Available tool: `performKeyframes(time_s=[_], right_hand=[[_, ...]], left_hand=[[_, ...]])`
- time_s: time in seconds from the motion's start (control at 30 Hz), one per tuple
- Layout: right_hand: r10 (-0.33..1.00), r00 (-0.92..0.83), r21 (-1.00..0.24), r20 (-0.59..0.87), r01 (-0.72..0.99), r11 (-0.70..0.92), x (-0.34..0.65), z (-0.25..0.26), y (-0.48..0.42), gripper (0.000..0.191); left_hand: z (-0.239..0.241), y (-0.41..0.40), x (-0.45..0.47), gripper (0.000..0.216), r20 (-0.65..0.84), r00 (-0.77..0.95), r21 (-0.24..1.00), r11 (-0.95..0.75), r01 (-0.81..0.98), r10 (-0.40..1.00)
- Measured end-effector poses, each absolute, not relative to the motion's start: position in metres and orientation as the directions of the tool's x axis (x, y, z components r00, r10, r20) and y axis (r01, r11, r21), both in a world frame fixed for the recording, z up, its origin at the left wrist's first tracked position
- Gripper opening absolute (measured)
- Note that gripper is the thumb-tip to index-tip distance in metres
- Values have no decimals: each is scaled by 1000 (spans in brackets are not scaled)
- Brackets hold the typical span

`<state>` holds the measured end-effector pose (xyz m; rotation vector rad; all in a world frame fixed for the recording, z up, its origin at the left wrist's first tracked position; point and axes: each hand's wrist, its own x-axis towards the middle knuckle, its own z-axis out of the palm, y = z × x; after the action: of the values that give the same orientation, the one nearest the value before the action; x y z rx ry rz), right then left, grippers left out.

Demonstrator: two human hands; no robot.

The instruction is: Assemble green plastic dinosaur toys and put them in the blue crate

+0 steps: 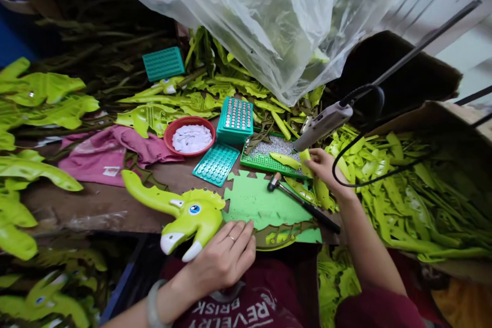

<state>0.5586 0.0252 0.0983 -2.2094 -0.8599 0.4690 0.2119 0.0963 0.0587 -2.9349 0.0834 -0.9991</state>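
Left hand [225, 256], fingers flat and close together, rests against the dinosaur head [188, 215] at the green mat's [257, 202] left edge. Right hand [325, 166] pinches 1 green strip [306, 161] beyond the mat's far right corner, over the screw tray [274, 151]. Likely risk: the strip sweeps screws out.

Green dinosaur head [192, 215] flat; small green strip [306, 161] upright
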Motion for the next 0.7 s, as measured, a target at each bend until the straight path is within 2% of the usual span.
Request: performKeyframes(time_s=[0.1, 0.17, 0.2, 0.27, 0.33, 0.4, 0.47, 0.53, 0.6, 0.7], right_hand=[[681, 712, -853, -172, 238, -464, 531, 100, -17, 40], [652, 694, -916, -305, -25, -401, 490, 96, -37, 41], [638, 661, -913, -394, -198, -358, 467, 93, -42, 39], [636, 544, -819, -548, -505, -273, 424, 90, -45, 37], [659, 457, -743, -598, -625, -240, 395, 89, -41, 35], [687, 438, -748, -580, -621, -235, 383, 89, -36, 33], [689, 512, -814, -513, -545, -201, 385, 87, -33, 35], [627, 693, -923, -355, -365, -120, 397, 83, -33, 43], [584, 790, -983, -185, -147, -112, 412, 76, -33, 38], [723, 690, -956, -36, 187, -227, 441, 72, -27, 21]], left_hand=[[49, 95, 216, 20, 612, 790, -30, -999, -32, -44], [44, 95, 217, 18, 617, 786, 0, -999, -40, -32], [43, 95, 217, 18, 616, 787, 14, -999, -48, -29], [45, 96, 218, 26, 601, 798, 17, -998, -62, -39], [51, 99, 218, 41, 564, 823, -17, -997, -72, -69], [58, 103, 217, 45, 522, 847, -73, -995, -73, -100], [63, 106, 216, 37, 506, 852, -128, -989, -79, -134], [64, 108, 215, 31, 523, 838, -160, -984, -83, -156], [60, 108, 215, 28, 535, 828, -168, -982, -91, -168], [55, 106, 215, 28, 541, 822, -168, -980, -102, -178]])
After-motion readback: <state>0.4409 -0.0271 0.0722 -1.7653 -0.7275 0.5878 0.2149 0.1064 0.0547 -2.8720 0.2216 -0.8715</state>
